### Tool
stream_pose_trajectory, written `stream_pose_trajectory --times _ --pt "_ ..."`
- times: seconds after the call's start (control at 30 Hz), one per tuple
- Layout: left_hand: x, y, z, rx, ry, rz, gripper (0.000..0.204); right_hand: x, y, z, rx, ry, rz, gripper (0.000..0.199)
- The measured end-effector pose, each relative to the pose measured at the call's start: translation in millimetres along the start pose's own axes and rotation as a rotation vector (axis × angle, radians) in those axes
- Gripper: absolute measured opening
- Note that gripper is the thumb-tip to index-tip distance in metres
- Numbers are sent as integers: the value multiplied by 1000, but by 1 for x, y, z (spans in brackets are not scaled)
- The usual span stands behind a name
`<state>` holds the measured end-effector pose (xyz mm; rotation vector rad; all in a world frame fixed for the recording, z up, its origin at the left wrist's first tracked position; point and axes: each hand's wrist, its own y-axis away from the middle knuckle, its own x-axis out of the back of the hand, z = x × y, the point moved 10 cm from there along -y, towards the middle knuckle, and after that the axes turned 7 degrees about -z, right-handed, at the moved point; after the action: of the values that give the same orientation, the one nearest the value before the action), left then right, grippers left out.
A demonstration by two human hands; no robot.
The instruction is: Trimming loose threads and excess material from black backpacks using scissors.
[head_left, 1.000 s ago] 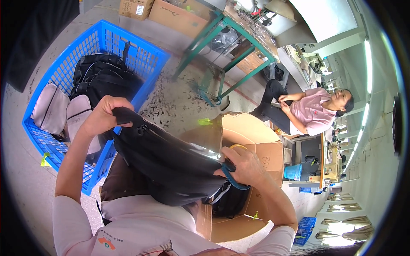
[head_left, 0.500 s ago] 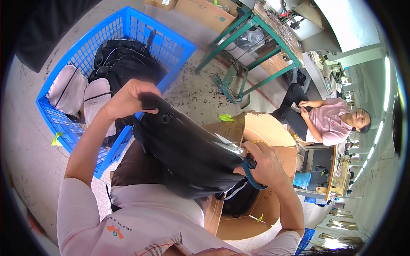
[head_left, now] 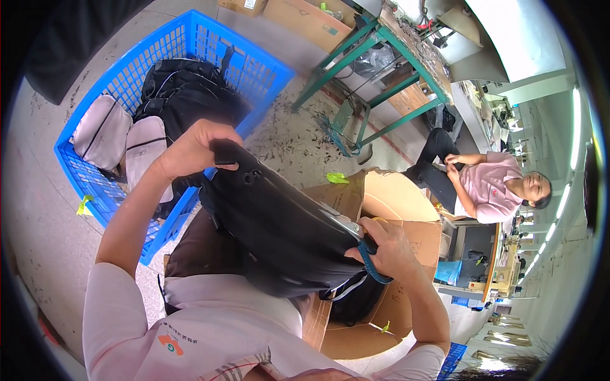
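The left hand (head_left: 190,149) is closed on the top end of a black bag (head_left: 279,235), held up over the person's lap; the right hand (head_left: 384,244) grips its other end together with a blue-handled tool (head_left: 372,267), most of it hidden in the fist. The bag covers much of the open cardboard box (head_left: 394,209) behind it. A blue basket (head_left: 95,184) on the floor holds more bags, partly hidden by the left forearm.

The black bag (head_left: 279,235) concealed the left hand's (head_left: 190,149) fingertips, most of the scissors (head_left: 368,254) gripped in the right hand (head_left: 387,244), and the near wall of the cardboard box (head_left: 406,222), whose contents remained indistinct.
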<state>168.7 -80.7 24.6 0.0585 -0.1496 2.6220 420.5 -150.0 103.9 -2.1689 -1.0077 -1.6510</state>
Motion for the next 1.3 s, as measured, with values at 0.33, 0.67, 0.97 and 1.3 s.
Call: stream_pose_trajectory --times 0.33,0.67,0.97,1.3 --pt "-1 -1 5 6 2 -3 20 11 -6 -4 -53 21 -8 46" --pt "-3 2 6 11 -12 -7 21 6 -2 -4 -11 73 -48 42" --pt "-7 2 15 -12 -18 -17 20 19 -16 -20 3 87 -4 51" --pt "-8 2 26 -161 -186 30 24 1 -19 3 -88 -162 58 53"
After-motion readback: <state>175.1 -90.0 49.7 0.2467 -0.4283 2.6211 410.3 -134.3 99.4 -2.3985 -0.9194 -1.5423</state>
